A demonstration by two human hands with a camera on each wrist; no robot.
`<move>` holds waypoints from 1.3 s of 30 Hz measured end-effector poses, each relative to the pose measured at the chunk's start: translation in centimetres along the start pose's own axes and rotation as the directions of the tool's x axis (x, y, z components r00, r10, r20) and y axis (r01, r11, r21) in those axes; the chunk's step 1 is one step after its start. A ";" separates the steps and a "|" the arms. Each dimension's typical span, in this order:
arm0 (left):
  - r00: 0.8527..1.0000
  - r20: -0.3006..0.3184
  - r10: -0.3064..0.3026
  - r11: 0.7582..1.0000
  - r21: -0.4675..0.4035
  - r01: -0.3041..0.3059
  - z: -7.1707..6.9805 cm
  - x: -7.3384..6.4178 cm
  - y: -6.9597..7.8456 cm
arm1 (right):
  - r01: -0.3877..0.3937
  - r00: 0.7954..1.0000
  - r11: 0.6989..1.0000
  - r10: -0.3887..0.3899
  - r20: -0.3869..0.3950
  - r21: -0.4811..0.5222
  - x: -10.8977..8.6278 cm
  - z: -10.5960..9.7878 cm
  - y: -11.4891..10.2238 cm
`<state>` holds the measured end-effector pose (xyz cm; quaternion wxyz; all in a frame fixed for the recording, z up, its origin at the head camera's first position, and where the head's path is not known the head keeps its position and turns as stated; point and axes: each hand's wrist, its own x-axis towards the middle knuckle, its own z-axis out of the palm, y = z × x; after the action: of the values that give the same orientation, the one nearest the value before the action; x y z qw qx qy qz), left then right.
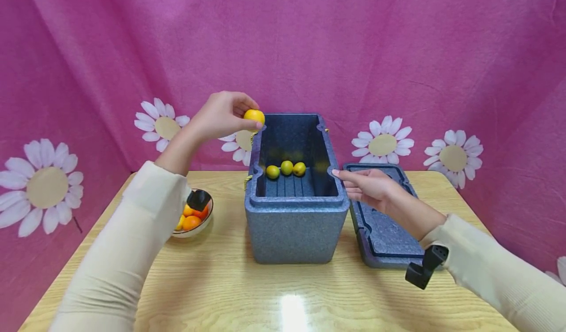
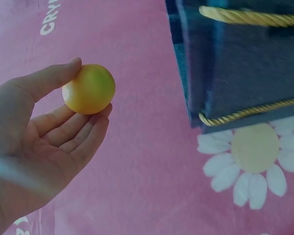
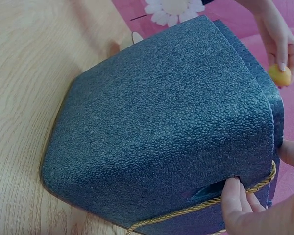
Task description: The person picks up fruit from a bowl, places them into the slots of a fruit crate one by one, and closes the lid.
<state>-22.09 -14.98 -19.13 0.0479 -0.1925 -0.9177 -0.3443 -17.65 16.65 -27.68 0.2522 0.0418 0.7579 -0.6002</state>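
My left hand [image 1: 224, 112] pinches a round yellow fruit [image 1: 254, 116] between thumb and fingertips, at the far left rim of a grey foam box [image 1: 296, 234]. In the left wrist view the yellow fruit [image 2: 89, 89] shows a greenish patch, and its exact kind is unclear. Three yellow-green fruits, one of them the middle fruit [image 1: 286, 167], lie on the ribbed floor inside the box. With the thumb over the right rim and the fingers against the outer wall, my right hand [image 1: 369, 187] grips the box by a side slot and yellow rope [image 3: 186, 212].
A bowl [image 1: 194, 233] of orange and yellow fruits stands left of the box, partly hidden by the left sleeve. The grey foam lid [image 1: 393, 234] lies on the wooden table [image 1: 221, 283] at the right, under the right forearm. A pink flowered cloth [image 1: 283, 42] hangs behind.
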 end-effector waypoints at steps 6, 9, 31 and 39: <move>0.997 0.073 -0.023 0.998 -0.055 0.027 0.2 2.1 1.4 | 0.013 1.000 1.000 -0.013 0.005 -0.011 0.1 0.0 0.1; 0.994 0.100 -0.035 0.998 -0.057 0.041 0.5 3.2 2.0 | 0.011 1.000 1.000 -0.011 -0.003 -0.011 0.1 0.0 0.1; 0.977 0.197 -0.080 0.995 0.082 0.065 3.7 8.3 3.3 | -0.004 1.000 1.000 0.004 0.004 0.006 -0.7 0.6 0.0; 0.968 0.212 -0.136 0.988 0.097 0.118 4.5 8.6 2.6 | -0.004 1.000 1.000 0.004 0.010 0.001 -0.9 0.8 0.1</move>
<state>-28.84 -7.46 -19.06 -0.0672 -0.1678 -0.9414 -0.2848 -16.62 16.15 -27.51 0.2570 0.0405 0.7562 -0.6005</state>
